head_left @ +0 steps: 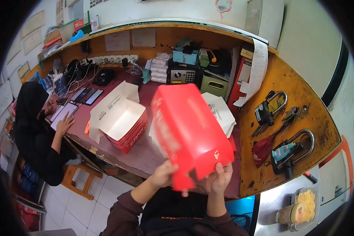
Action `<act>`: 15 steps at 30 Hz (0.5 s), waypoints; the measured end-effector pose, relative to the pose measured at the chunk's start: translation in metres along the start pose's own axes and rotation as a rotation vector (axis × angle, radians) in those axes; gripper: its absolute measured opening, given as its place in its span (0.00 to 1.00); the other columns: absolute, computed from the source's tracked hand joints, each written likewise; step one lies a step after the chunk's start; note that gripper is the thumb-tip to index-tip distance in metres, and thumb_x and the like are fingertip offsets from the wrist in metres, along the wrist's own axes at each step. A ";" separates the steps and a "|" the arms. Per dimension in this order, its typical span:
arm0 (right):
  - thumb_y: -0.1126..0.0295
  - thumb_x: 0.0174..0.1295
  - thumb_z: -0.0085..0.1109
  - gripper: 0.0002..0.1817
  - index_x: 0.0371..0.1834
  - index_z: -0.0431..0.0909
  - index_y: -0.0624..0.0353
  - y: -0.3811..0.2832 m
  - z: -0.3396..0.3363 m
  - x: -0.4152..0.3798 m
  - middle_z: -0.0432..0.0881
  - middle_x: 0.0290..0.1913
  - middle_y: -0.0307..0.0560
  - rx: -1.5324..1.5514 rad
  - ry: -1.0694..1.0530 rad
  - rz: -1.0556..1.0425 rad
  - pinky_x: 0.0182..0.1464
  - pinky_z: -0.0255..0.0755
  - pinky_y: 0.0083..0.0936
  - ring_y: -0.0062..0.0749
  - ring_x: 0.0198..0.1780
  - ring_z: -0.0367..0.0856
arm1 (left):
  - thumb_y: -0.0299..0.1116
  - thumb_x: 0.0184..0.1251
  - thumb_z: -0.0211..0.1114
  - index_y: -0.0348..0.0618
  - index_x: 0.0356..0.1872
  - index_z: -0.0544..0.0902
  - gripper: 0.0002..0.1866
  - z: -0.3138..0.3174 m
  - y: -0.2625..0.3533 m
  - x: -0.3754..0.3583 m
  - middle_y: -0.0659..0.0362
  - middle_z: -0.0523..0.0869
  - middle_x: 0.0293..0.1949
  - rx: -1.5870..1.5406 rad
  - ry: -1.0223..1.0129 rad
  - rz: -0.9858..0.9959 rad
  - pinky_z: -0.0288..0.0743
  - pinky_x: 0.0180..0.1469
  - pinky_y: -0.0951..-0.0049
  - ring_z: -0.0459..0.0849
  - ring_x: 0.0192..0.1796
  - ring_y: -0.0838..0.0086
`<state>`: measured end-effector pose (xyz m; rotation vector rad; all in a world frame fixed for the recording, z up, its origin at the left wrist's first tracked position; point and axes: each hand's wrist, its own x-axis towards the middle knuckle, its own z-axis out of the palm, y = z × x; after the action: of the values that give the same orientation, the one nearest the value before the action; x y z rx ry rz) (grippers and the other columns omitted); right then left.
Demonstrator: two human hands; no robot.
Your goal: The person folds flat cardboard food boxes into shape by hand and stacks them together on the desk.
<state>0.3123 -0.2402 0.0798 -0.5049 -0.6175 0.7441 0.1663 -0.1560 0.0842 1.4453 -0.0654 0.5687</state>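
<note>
Between my two hands is a red cardboard food box [185, 118], tilted over the desk with its bottom flaps toward me and slightly blurred. My left hand [164, 173] grips a flap at its lower left corner. At the lower right corner, my right hand [219, 179] pinches the edge, thumb on the red face. Left of it stands another red box [124, 122] with a white inside, upright, its lid flaps raised. Behind the held box lie white unfolded cartons [222, 112], partly hidden by it.
A person in black [33, 126] sits at the left, hands by phones on the desk. A safe [181, 76] and a green box [214, 86] stand at the back. Padlocks [269, 108] and keys lie on the right ledge. A food container [306, 206] stands at the lower right.
</note>
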 end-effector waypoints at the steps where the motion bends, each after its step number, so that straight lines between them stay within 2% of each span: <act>1: 0.74 0.58 0.50 0.18 0.52 0.65 0.68 0.002 -0.002 -0.003 0.75 0.46 0.51 -0.057 -0.085 -0.067 0.49 0.70 0.26 0.32 0.46 0.76 | 0.48 0.70 0.34 0.38 0.32 0.76 0.26 0.000 -0.004 0.005 0.57 0.81 0.26 -0.638 -0.209 0.125 0.74 0.31 0.73 0.82 0.32 0.70; 2: 0.75 0.57 0.52 0.19 0.51 0.65 0.68 0.003 -0.002 -0.005 0.75 0.45 0.52 -0.114 -0.170 -0.138 0.49 0.70 0.27 0.32 0.45 0.76 | 0.47 0.70 0.34 0.41 0.28 0.75 0.25 0.000 -0.008 0.008 0.59 0.79 0.22 -1.276 -0.419 0.252 0.73 0.28 0.75 0.82 0.30 0.72; 3: 0.75 0.55 0.54 0.18 0.49 0.66 0.68 0.004 0.001 -0.005 0.76 0.42 0.51 -0.112 -0.146 -0.169 0.43 0.72 0.26 0.32 0.40 0.77 | 0.50 0.70 0.32 0.45 0.23 0.72 0.26 0.000 -0.011 0.009 0.63 0.75 0.20 -1.332 -0.487 0.255 0.70 0.30 0.76 0.80 0.31 0.75; 4: 0.75 0.55 0.54 0.18 0.49 0.66 0.68 0.007 0.007 -0.005 0.76 0.42 0.51 -0.113 -0.144 -0.171 0.43 0.72 0.26 0.32 0.40 0.77 | 0.50 0.70 0.32 0.45 0.23 0.72 0.26 0.000 -0.019 0.008 0.63 0.75 0.20 -1.333 -0.489 0.252 0.70 0.30 0.76 0.80 0.31 0.75; 6: 0.74 0.55 0.55 0.18 0.48 0.66 0.68 0.013 0.023 -0.004 0.76 0.40 0.50 -0.257 0.159 -0.481 0.38 0.72 0.26 0.31 0.37 0.76 | 0.47 0.69 0.42 0.42 0.36 0.73 0.19 0.001 -0.035 0.004 0.63 0.76 0.29 -0.531 0.191 0.217 0.69 0.35 0.76 0.77 0.38 0.80; 7: 0.74 0.55 0.55 0.18 0.48 0.66 0.68 0.016 0.028 -0.006 0.76 0.40 0.50 -0.256 0.160 -0.480 0.38 0.72 0.26 0.31 0.37 0.76 | 0.42 0.66 0.48 0.41 0.44 0.70 0.16 0.006 -0.040 0.009 0.62 0.76 0.35 -0.178 0.208 0.394 0.69 0.38 0.73 0.74 0.41 0.80; 8: 0.71 0.56 0.55 0.19 0.49 0.66 0.67 0.018 0.032 -0.008 0.76 0.40 0.49 -0.405 0.133 -0.482 0.37 0.71 0.25 0.30 0.36 0.75 | 0.37 0.63 0.55 0.39 0.52 0.67 0.20 0.012 -0.046 0.015 0.60 0.75 0.41 0.160 0.287 0.568 0.69 0.41 0.71 0.72 0.45 0.81; 9: 0.68 0.56 0.56 0.20 0.49 0.66 0.67 0.019 0.034 -0.009 0.76 0.40 0.48 -0.555 0.104 -0.480 0.37 0.70 0.23 0.29 0.36 0.74 | 0.39 0.60 0.59 0.37 0.53 0.66 0.23 0.018 -0.046 0.022 0.58 0.76 0.43 0.335 0.464 0.574 0.70 0.44 0.70 0.75 0.44 0.75; 10: 0.68 0.56 0.56 0.20 0.49 0.66 0.67 0.022 0.031 -0.010 0.76 0.40 0.48 -0.555 0.103 -0.476 0.37 0.70 0.23 0.29 0.36 0.74 | 0.41 0.58 0.62 0.35 0.53 0.66 0.27 0.023 -0.040 0.028 0.55 0.76 0.44 0.510 0.640 0.574 0.71 0.46 0.69 0.77 0.43 0.68; 11: 0.63 0.57 0.55 0.23 0.51 0.66 0.66 0.028 0.025 -0.011 0.75 0.41 0.47 -0.440 -0.025 -0.375 0.38 0.69 0.21 0.28 0.37 0.73 | 0.36 0.61 0.58 0.35 0.51 0.68 0.21 0.028 -0.031 0.029 0.53 0.78 0.42 0.232 0.675 0.503 0.76 0.40 0.70 0.79 0.40 0.69; 12: 0.58 0.58 0.55 0.26 0.53 0.65 0.65 0.031 0.023 -0.009 0.75 0.43 0.47 -0.325 -0.150 -0.276 0.40 0.68 0.20 0.27 0.39 0.72 | 0.36 0.61 0.58 0.35 0.51 0.68 0.21 0.027 -0.023 0.031 0.53 0.78 0.42 0.232 0.674 0.503 0.76 0.40 0.70 0.79 0.40 0.69; 13: 0.47 0.61 0.45 0.30 0.54 0.65 0.63 0.037 0.022 -0.003 0.74 0.44 0.44 -0.189 -0.260 -0.309 0.39 0.66 0.16 0.25 0.40 0.71 | 0.34 0.63 0.56 0.34 0.49 0.69 0.18 0.025 -0.016 0.032 0.51 0.79 0.40 -0.028 0.588 0.440 0.77 0.36 0.72 0.80 0.37 0.69; 14: 0.47 0.61 0.45 0.30 0.54 0.65 0.63 0.040 0.021 -0.003 0.74 0.44 0.44 -0.192 -0.259 -0.312 0.39 0.66 0.16 0.25 0.40 0.71 | 0.32 0.64 0.54 0.34 0.48 0.69 0.15 0.025 -0.010 0.033 0.50 0.79 0.38 -0.286 0.494 0.372 0.79 0.31 0.73 0.81 0.34 0.69; 15: 0.45 0.62 0.39 0.31 0.54 0.65 0.62 0.041 0.022 -0.002 0.74 0.45 0.43 0.122 -0.235 -0.178 0.39 0.67 0.17 0.25 0.41 0.71 | 0.29 0.65 0.50 0.33 0.46 0.70 0.12 0.030 -0.005 0.034 0.49 0.80 0.34 -0.253 0.542 0.364 0.79 0.25 0.75 0.81 0.29 0.69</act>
<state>0.2774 -0.2115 0.0690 -0.2477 -0.8193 0.6716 0.2068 -0.1732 0.0973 0.9988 0.0299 1.1920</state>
